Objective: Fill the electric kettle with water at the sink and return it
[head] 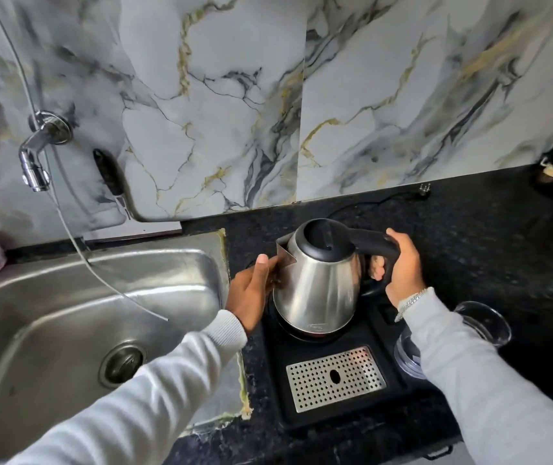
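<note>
- The desk is dark speckled stone, backed by a wall of grey-white marble-look panels veined in black and gold.
- A stainless steel sink is set into the desk on my left, its round drain near the basin's middle; a chrome tap sticks out of the wall above it, and a thin hose hangs down into the basin.
- A black tray with a perforated metal drip grate lies on the desk just right of the sink.
- The stainless steel electric kettle stands upright at the back of that tray on its round base, black lid closed.
- Its long axis runs vertical; the spout points left toward the sink, and the black handle points right.
- My right hand is wrapped firmly around the handle.
- My left hand is pressed flat against the kettle's body just under the spout, thumb up, fingers not closed around anything.
- A clear glass sits near my right sleeve, partly hidden by it.
- A black power cord trails along the back of the desk behind the kettle.
</note>
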Available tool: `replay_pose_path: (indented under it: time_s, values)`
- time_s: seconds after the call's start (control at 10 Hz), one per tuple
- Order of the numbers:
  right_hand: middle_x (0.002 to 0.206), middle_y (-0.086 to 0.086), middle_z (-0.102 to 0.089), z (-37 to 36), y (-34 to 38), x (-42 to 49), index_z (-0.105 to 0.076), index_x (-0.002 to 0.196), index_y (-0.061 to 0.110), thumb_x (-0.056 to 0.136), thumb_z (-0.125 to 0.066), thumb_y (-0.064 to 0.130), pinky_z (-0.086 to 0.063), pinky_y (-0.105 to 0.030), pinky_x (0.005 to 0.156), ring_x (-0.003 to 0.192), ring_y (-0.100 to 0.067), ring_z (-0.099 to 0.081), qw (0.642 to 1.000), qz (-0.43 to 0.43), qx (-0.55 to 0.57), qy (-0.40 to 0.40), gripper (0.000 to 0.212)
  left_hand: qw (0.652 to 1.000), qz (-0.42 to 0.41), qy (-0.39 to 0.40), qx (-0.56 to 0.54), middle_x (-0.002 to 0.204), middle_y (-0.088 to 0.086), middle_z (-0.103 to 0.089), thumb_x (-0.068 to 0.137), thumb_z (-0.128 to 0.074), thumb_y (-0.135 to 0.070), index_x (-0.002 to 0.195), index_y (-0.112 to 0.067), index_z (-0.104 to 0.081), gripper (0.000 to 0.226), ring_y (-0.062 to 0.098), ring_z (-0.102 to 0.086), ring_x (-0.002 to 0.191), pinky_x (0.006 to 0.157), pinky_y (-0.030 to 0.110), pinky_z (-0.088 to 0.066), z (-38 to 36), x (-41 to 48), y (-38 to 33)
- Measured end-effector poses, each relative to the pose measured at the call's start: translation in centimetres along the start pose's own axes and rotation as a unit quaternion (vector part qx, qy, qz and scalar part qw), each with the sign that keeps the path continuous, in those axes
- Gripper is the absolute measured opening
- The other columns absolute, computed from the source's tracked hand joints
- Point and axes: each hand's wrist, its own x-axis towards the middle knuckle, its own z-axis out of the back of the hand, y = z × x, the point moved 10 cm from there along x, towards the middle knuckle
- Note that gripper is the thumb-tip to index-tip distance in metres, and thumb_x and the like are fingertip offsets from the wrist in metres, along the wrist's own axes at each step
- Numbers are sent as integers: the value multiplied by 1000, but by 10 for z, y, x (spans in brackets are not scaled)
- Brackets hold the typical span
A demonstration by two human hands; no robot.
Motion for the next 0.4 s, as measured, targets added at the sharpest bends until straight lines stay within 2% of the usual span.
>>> replay_pose_path:
  time_s: [0.1,0.2,0.3,0.4]
  values:
    - [37,0,-39,-2,-7,-4,-50,47,18,80,-51,48,-25,-28,40,36,-17,-33,1000,-8,-2,6,45,1000,1,-1,19,121,1,-65,95,-32,-49,113,-36,-62,37,13,-62,113,107,40,-45,5,-6,3]
    - [37,-2,-41,-3,-8,-5,-49,50,14,80,-51,47,-28,-29,42,36,-18,-36,1000,5,-13,10,45,999,14,22,42,126,1,-65,88,-36,-62,111,-40,-66,44,17,-59,121,112,46,-40,8,-6,5]
    - [42,-6,-53,1,20,-7,-56,54,7,79,-56,37,-41,-30,50,44,-23,-50,995,66,-67,-20,40,996,-6,23,86,134,3,-62,79,-36,-69,124,-22,-61,70,14,-53,128,115,46,-36,19,-3,-11]
    - [55,0,-67,-23,73,-10,-66,61,9,77,-61,27,-50,-25,60,57,-14,-62,970,191,-146,-40,24,994,-47,-36,93,138,5,-58,77,-39,-71,130,-15,-55,79,15,-51,130,115,46,-36,54,6,-47]
